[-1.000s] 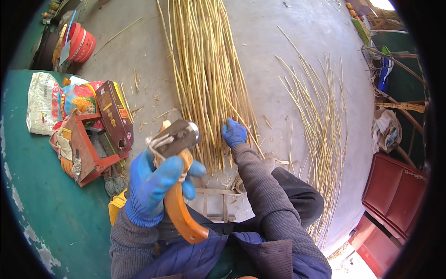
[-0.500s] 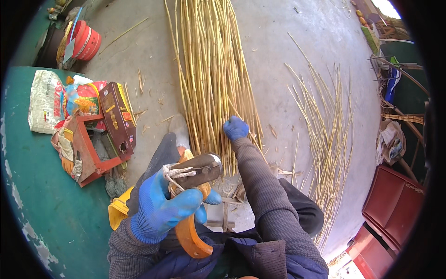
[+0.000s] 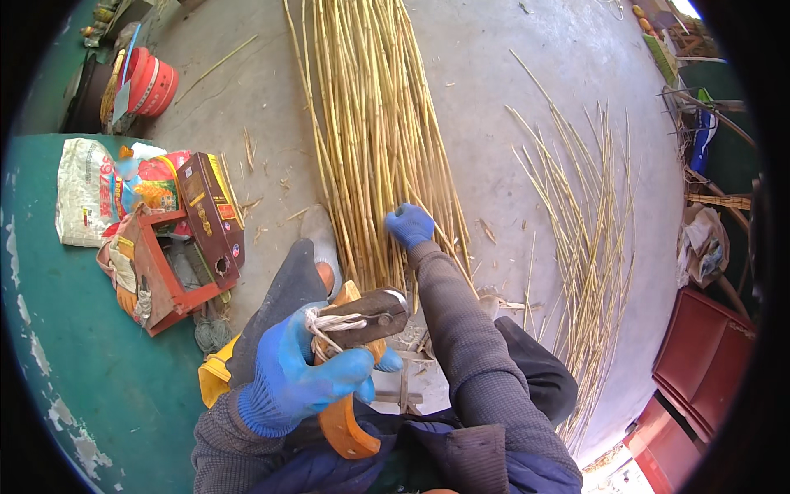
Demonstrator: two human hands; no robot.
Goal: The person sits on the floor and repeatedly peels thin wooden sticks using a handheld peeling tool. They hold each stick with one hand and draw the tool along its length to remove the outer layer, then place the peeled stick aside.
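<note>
My left hand [image 3: 309,375], in a blue work glove, is closed round a tool with a curved wooden handle [image 3: 346,428]. Its dark metal head [image 3: 366,317] is bound with white cord and points right. My right hand [image 3: 410,225], also gloved in blue, is curled at the near right part of a long bundle of yellowish cane stalks [image 3: 370,123]. The fingers seem wrapped round stalks there, but their tips are hidden beneath the hand. The bundle lies lengthwise on the floor, stretching away from me.
Thinner stalks [image 3: 588,272] lie in a loose pile to the right. On the left, a green surface [image 3: 82,329] bears a red wooden frame [image 3: 169,300], a brown carton [image 3: 210,214] and bags. Beyond stand red buckets [image 3: 155,82]. A dark red box [image 3: 699,354] is at lower right.
My right hand has shifted slightly left over the stalks, still curled. The tool in my left hand has moved a little right and down. The whole view has tilted slightly.
</note>
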